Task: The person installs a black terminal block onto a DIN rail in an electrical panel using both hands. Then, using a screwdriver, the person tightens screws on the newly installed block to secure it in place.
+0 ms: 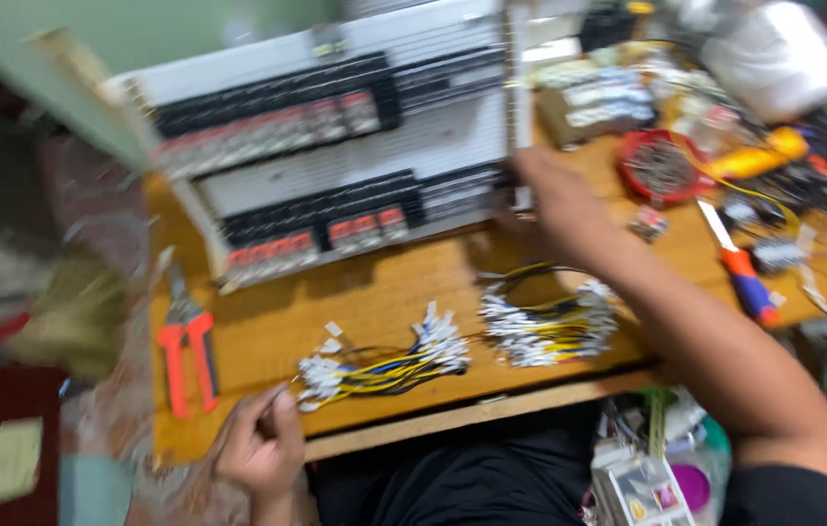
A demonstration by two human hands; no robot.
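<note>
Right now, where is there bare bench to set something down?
Free wood lies between the red pliers and the near wire bundle, and in a strip between the white panel and both bundles. The right end around the red dish and screwdriver is crowded. The right hand holds the panel's edge; the left hand pinches wire ends.

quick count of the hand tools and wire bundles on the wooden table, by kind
Bundles of yellow, black and blue wires with white end tags: 2
Orange-handled pliers: 1
Screwdriver with red and blue handle: 1
Total: 4
The left hand pinches the near bundle's end; the right hand touches the white panel.
</note>
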